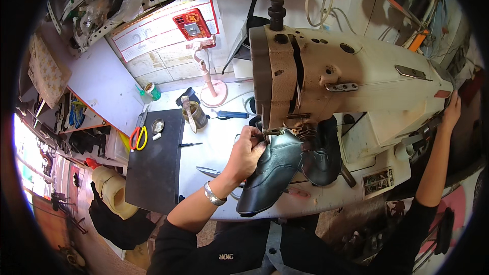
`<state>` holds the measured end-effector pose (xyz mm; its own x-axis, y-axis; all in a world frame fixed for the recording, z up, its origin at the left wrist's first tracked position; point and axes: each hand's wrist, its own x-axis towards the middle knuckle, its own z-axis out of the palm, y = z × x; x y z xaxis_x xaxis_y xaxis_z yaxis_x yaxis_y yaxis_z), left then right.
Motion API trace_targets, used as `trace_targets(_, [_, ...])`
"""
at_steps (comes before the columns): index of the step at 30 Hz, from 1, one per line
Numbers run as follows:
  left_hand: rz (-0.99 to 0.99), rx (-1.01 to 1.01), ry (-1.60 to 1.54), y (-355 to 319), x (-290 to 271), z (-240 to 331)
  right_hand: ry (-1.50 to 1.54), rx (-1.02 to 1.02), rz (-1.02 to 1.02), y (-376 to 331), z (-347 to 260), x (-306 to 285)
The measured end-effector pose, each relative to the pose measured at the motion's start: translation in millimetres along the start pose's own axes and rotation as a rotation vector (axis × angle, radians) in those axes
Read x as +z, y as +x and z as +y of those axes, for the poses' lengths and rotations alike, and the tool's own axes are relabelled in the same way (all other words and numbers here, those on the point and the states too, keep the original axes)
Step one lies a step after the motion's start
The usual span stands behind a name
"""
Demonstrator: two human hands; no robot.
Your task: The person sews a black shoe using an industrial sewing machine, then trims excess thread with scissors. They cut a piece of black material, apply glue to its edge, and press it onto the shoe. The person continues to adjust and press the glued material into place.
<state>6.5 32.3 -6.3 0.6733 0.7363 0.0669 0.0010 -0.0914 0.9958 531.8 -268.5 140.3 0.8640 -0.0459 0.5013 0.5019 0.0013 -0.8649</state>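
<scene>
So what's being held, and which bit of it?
The left grip pinches the black shoe by its edge near the sewing machine. The right grip is at the machine's right end; whether it holds anything there can't be told.

Left hand (246, 154) on shoe (272, 173) at sewing machine (336, 79)

Shoe (272, 175) black, maybe greenish; machine (351, 71) cream-brown
</scene>
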Motion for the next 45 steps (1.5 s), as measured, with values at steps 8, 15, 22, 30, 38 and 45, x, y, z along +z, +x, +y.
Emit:
trace_targets(8, [-0.125, -0.089, 0.157, -11.7, -5.6, 13.7, 0.334, -0.023, 0.128, -7.5, 43.2, -1.9])
trace_targets(15, [-0.192, -0.024, 0.325, -36.0, -8.0, 16.5, -0.660, -0.163, 0.094, 15.3, -36.2, 1.8])
trace_targets(22, [-0.214, -0.015, 0.264, -55.9, -3.2, 13.2, -0.123, -0.714, -0.515, -335.5, -11.0, 43.7])
trace_targets(30, [-0.263, -0.328, -0.125, -72.6, -4.1, 25.9, -0.419, -0.790, -1.181, -474.3, 27.9, 70.9])
trace_targets(38, [0.067, 0.043, -0.277, -87.2, -0.2, 47.6, -0.463, -0.042, -1.081, -452.5, 33.7, 58.7])
trace_targets(45, [-0.080, -0.105, -0.504, -74.8, 5.7, 80.0, -0.196, -0.780, -0.900, -406.9, -66.7, 80.2])
